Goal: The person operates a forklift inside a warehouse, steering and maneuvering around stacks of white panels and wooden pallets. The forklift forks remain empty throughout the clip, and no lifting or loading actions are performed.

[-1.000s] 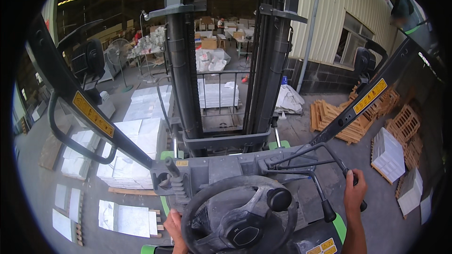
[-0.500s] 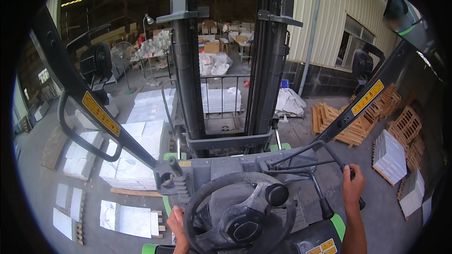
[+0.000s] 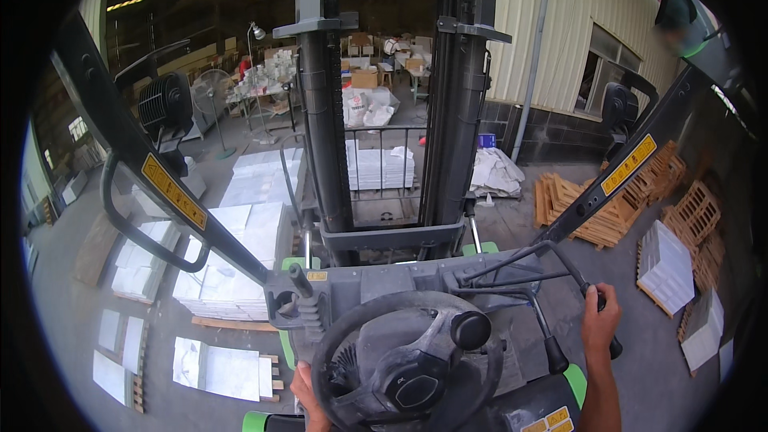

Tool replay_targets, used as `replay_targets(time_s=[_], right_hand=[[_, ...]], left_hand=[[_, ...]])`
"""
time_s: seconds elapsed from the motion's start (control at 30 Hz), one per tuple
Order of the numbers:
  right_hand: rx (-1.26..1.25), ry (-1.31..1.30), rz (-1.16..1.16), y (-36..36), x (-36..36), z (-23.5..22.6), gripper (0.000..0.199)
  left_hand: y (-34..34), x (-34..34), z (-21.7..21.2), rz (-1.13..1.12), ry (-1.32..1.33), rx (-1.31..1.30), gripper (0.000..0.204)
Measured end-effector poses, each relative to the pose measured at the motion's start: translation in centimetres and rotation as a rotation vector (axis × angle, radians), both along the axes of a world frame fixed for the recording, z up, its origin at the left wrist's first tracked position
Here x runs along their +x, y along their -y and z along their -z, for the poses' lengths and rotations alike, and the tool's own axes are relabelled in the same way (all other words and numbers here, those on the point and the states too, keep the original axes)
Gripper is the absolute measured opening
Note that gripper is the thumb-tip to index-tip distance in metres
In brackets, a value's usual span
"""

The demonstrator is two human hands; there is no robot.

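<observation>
On the right, my right hand [image 3: 600, 322] is closed around the black knob of a lever [image 3: 573, 268] that bends out from the dashboard. My left hand [image 3: 305, 392] is low beside the left rim of the black steering wheel [image 3: 364, 304]; its fingers are mostly hidden, so whether it touches the rim is unclear. A round spinner knob [image 3: 470, 330] sits at the wheel's upper right, with no hand on it. Another black-knobbed lever [image 3: 552, 352] stands between the wheel and my right hand.
Ahead rises the forklift mast [image 3: 324, 128], with a stack of white slabs [image 3: 380, 168] beyond it. More slab stacks [image 3: 240, 264] stand on the left. Wooden pallets [image 3: 576, 212] and another white slab stack [image 3: 666, 268] are on the right. A ribbed wall [image 3: 528, 48] runs along the right.
The view has shifted slightly, so the surroundings appear a little farther right. My left hand is slightly lower beside the wheel. My right hand stays on the lever.
</observation>
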State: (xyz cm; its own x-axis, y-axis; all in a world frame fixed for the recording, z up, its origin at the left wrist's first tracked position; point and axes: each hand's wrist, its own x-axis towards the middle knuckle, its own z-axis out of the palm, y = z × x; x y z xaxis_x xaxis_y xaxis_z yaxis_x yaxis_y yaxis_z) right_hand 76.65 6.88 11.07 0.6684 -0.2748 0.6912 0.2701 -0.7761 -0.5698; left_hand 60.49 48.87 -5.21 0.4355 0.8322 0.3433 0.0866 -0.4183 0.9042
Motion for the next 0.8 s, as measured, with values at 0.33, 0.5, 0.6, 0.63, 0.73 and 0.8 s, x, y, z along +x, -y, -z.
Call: replay_targets(time_s=[0.33,0.5,0.6,0.63,0.73,0.8], right_hand=[[0.126,-0.432,0.052,3.5,-8.3,5.9,0.020],[-0.123,-0.167,0.036,2.5,-9.5,4.0,0.037],[0.044,-0.139,-0.432,-3.8,-9.3,0.3,0.044],[0.034,-0.105,-0.537,-6.8,-8.7,-0.5,0.050],[-0.088,0.019,-0.711,-12.5,-7.2,-1.7,0.046],[-0.108,0.003,-0.817,-13.2,-5.0,-1.1,0.043]], left_hand=[[-0.1,-0.6,1.5,-0.005,-0.032,-0.094,0.048],[1.3,-0.4,0.9,0.003,-0.020,-0.050,0.043],[2.4,-0.1,0.5,0.008,-0.012,-0.078,0.041],[2.1,-0.3,1.3,-0.011,-0.029,-0.038,0.040],[3.5,-0.1,-0.1,-0.009,0.010,-0.048,0.038],[4.0,0.2,0.4,0.001,0.032,-0.039,0.037]])
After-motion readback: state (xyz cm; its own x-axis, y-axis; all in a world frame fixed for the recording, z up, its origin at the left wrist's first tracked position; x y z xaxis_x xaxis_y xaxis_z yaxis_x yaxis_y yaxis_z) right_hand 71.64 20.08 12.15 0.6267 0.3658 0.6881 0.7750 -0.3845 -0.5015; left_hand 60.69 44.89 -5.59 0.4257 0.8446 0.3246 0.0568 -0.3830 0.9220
